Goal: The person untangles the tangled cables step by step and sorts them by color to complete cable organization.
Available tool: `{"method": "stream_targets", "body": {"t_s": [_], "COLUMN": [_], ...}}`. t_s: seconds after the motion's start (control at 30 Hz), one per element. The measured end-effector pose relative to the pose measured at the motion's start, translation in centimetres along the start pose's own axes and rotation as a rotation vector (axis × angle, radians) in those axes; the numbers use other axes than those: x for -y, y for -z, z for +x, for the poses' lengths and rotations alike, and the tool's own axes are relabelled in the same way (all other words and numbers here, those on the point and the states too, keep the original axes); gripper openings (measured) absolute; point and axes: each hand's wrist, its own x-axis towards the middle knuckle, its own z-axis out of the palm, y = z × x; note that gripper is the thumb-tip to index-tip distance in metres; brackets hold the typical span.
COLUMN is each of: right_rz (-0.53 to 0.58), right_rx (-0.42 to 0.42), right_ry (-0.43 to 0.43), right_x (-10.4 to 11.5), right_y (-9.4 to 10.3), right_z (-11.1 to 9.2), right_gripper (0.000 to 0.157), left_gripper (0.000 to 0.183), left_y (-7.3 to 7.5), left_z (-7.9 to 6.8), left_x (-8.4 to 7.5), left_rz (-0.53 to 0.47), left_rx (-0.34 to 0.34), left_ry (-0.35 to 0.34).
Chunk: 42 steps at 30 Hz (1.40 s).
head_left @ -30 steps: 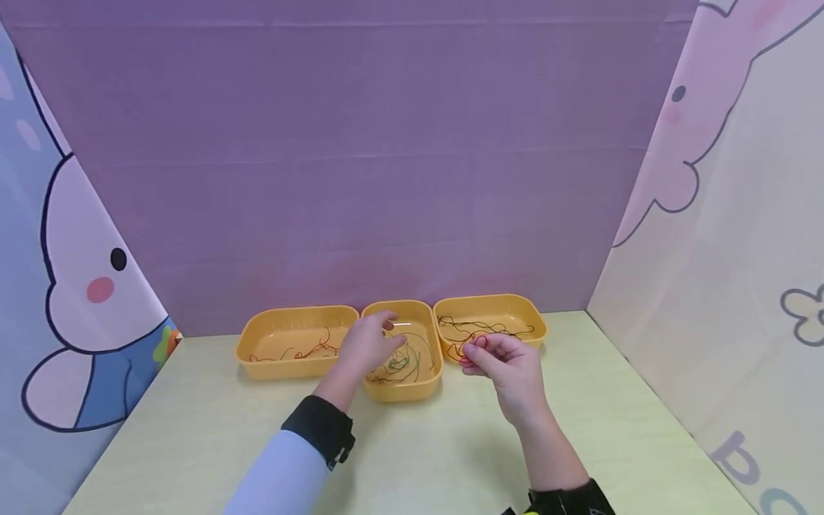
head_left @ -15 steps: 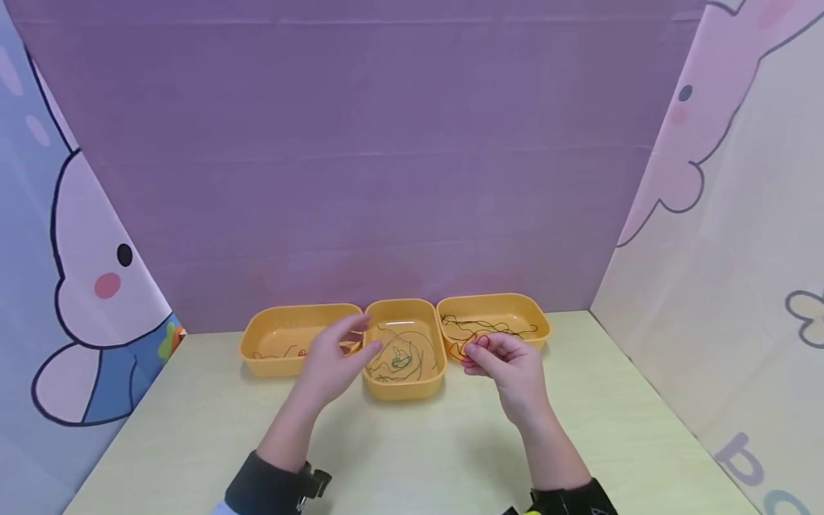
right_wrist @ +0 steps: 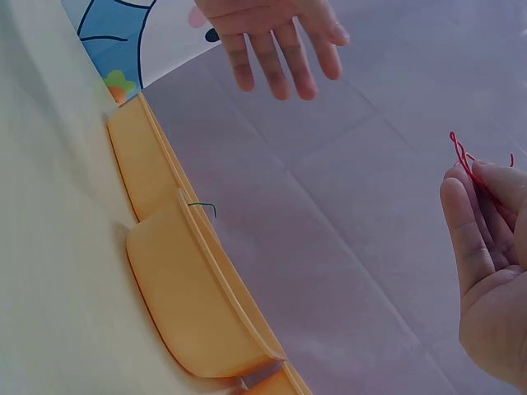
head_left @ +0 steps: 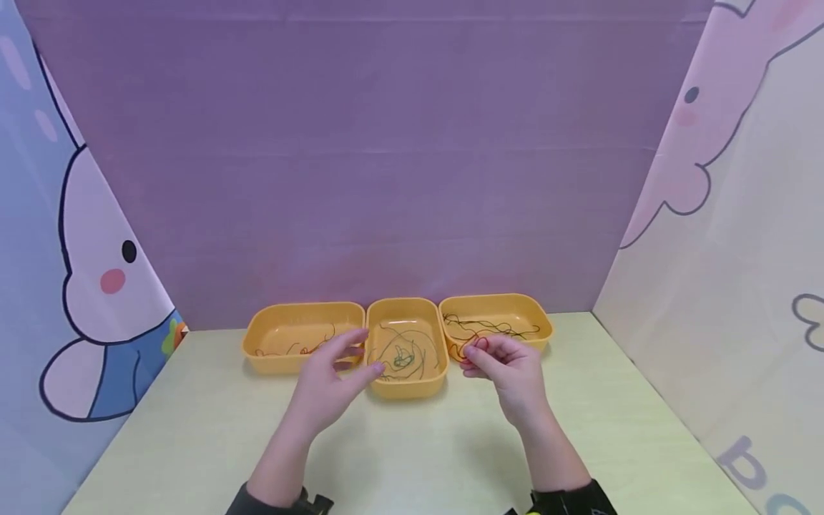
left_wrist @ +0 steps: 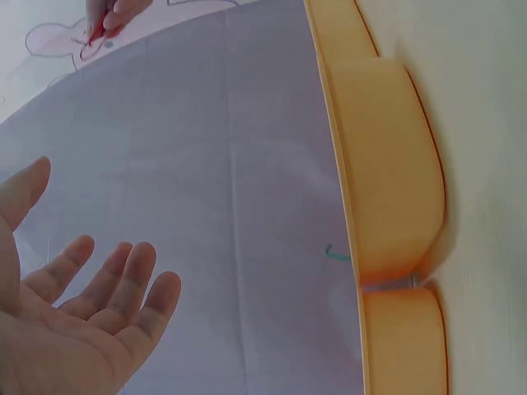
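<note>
My right hand (head_left: pixel 515 372) pinches a looped red thread (right_wrist: pixel 459 148) between thumb and fingertips, in front of the right yellow tray (head_left: pixel 518 315). In the right wrist view the loop stands up from the fingertips. My left hand (head_left: pixel 325 386) holds nothing; its fingers are spread and slightly bent, in the air before the left tray (head_left: pixel 273 365) and the middle tray (head_left: pixel 407 390). Green and dark threads (head_left: pixel 404 357) lie in the middle tray. Dark threads (head_left: pixel 492 329) lie in the right one, and a few reddish threads (head_left: pixel 312 349) in the left one, partly hidden by my left hand.
All three trays stand side by side at the back of the pale table (head_left: pixel 412 458), against a purple backdrop (head_left: pixel 386 157). Printed panels rise on the left (head_left: pixel 96 286) and right (head_left: pixel 727 286). A green thread end (right_wrist: pixel 206 205) sticks over the middle tray's rim.
From over the middle tray, my left hand has drawn back leftward and toward me, its fingers spread. My right hand has kept its pinch on the red thread in nearly the same place.
</note>
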Motion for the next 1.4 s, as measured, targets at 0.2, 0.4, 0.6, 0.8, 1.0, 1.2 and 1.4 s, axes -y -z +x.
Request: {"method": "stream_targets", "body": {"t_s": [0.2, 0.4, 0.6, 0.8, 1.0, 1.2, 1.4], "right_rz": [0.017, 0.017, 0.020, 0.002, -0.001, 0.002, -0.024], "right_rx": [0.034, 0.052, 0.091, 0.115, 0.132, 0.177, 0.208], "right_ry": [0.001, 0.003, -0.018, -0.038, -0.046, -0.045, -0.026], "right_x": [-0.2, -0.5, -0.7, -0.8, -1.0, -1.3, -1.2], "right_y": [-0.5, -1.0, -2.0, -2.5, -2.7, -2.8, -3.0], "right_z": [-0.1, -0.4, -0.7, -0.9, -1.1, -1.1, -1.1], "right_gripper": [0.014, 0.012, 0.012, 0.013, 0.013, 0.013, 0.010], "left_gripper": [0.054, 0.044, 0.039, 0.029, 0.015, 0.006, 0.005], "left_y": [-2.1, -3.5, -5.0, -6.0, -6.1, -6.0, -5.5], "left_z": [-0.1, -0.4, -0.4, -0.2, -0.2, -0.2, -0.1], "left_x": [-2.1, -6.1, -5.6, -3.4, -3.2, -3.0, -2.8], "left_rz": [-0.083, -0.170, -0.206, -0.152, -0.133, -0.102, -0.078], "left_rx": [0.037, 0.050, 0.061, 0.098, 0.100, 0.100, 0.105], "left_ry": [0.013, 0.047, 0.047, 0.021, 0.002, -0.002, -0.008]}}
